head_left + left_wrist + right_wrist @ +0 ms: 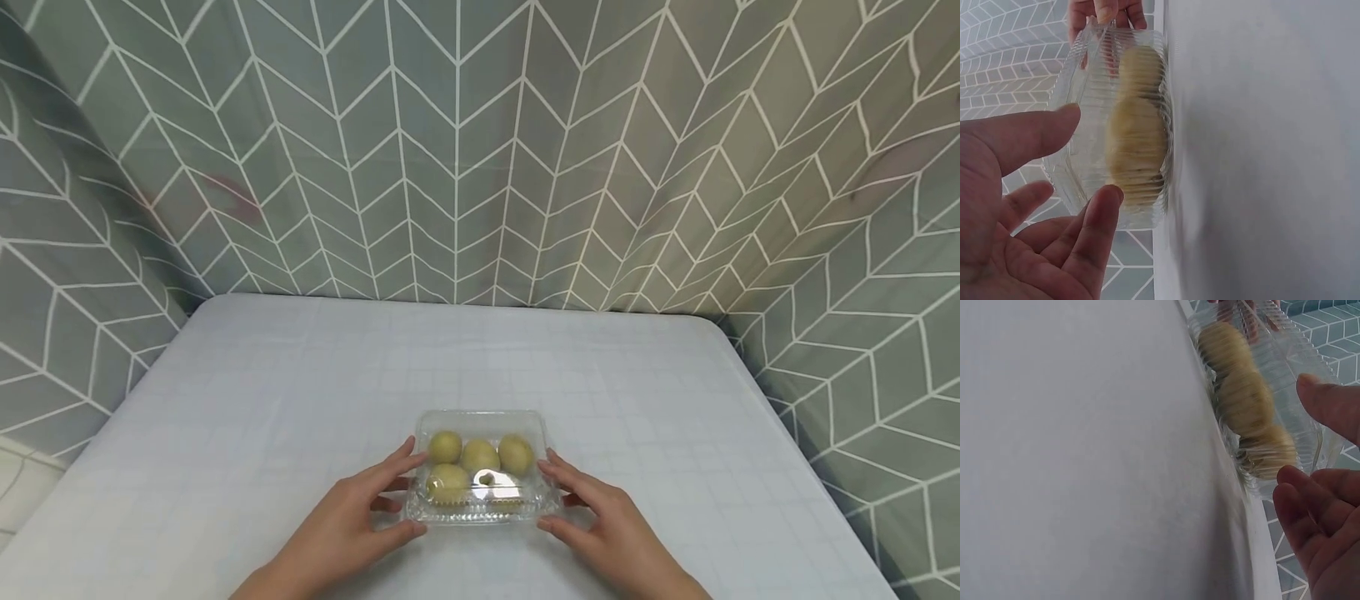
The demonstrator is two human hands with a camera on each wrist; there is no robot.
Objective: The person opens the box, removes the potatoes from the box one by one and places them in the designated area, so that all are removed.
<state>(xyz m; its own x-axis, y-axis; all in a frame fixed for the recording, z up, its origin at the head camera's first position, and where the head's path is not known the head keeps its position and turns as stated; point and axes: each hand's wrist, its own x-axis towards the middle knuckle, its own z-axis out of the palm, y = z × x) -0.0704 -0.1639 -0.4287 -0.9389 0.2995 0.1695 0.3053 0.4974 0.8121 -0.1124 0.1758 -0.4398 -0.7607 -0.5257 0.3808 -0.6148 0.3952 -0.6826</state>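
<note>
A clear plastic clamshell box (483, 517) sits on the white-covered table, near its front. Inside it lie several yellowish round pieces (480, 457), like small fruits or potatoes; which kind I cannot tell. Its lid appears to be down over them, with glare on top. My left hand (352, 521) is at the box's left side, thumb and fingers spread and relaxed, fingertips at or very near the plastic. On the opposite side my right hand (611, 521) lies the same way, thumb toward the front corner. Both wrist views show the ridged sidewall close to the fingertips.
A pale tablecloth (300, 392) with a faint grid covers the table, whose rounded back corners show. Grey-green curtains (487, 167) with white chevron lines hang behind and along both sides. A strip of tiled floor (22, 483) shows at the far left.
</note>
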